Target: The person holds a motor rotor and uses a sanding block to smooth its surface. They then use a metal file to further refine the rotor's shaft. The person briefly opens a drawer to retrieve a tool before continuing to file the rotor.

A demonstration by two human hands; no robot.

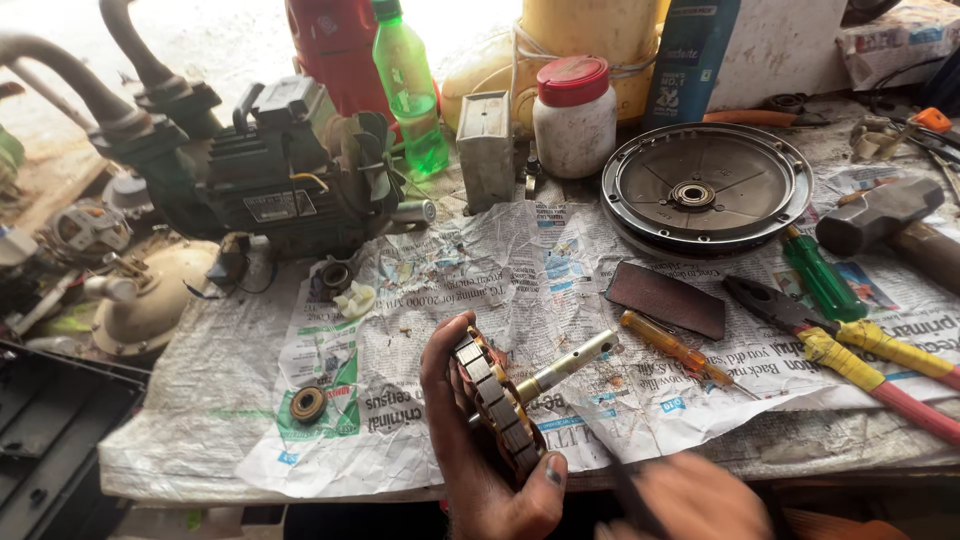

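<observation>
My left hand [475,455] grips a motor rotor [500,400] by its laminated core, with its steel shaft [575,362] pointing up and to the right over the newspaper. My right hand [690,500] is blurred at the bottom edge, just right of the rotor. It holds a thin dark tool [618,475] whose tip reaches toward the core; I cannot tell what kind of tool it is.
On the newspaper-covered bench [200,400] lie an orange screwdriver [675,350], a dark sanding sheet [665,298], pliers with yellow-taped handles [840,350], a green screwdriver [822,280], a hammer [885,222], a round metal cover [705,185], a bearing [308,404] and a pump motor [280,180]. Bottles and jars stand behind.
</observation>
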